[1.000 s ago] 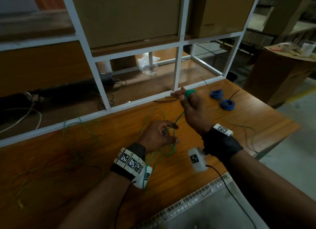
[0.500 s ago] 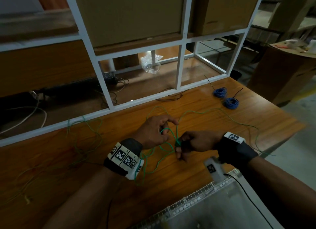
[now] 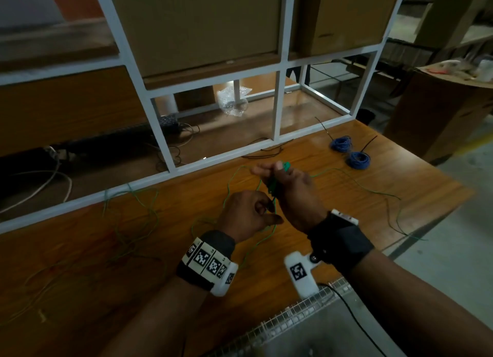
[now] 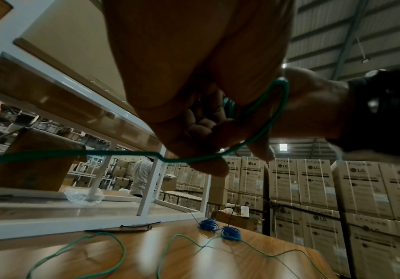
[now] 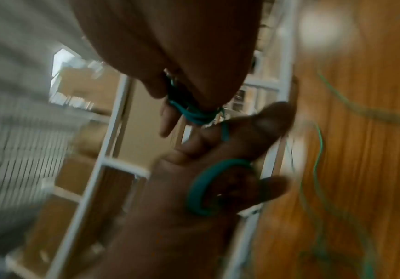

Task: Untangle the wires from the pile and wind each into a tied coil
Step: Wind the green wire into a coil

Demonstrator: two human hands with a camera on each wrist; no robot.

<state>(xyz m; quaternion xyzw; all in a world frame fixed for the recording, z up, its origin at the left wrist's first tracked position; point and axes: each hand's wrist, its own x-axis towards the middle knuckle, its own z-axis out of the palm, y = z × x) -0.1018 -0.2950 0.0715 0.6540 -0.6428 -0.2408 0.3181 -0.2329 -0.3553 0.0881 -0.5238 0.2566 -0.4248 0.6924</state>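
I am seeing my right hand (image 3: 290,188) wearing thin, glossy green wire (image 3: 378,192) wound in tight turns around its raised fingers at frame centre, while my left hand (image 3: 246,218) just below is pinching the same strand between thumb and curled fingers. The loose length is trailing in slack loops left and right across the polished wooden table (image 3: 416,175). Two small blue wire coils (image 3: 349,152) are lying at upper right, beside the white metal frame (image 3: 277,108).
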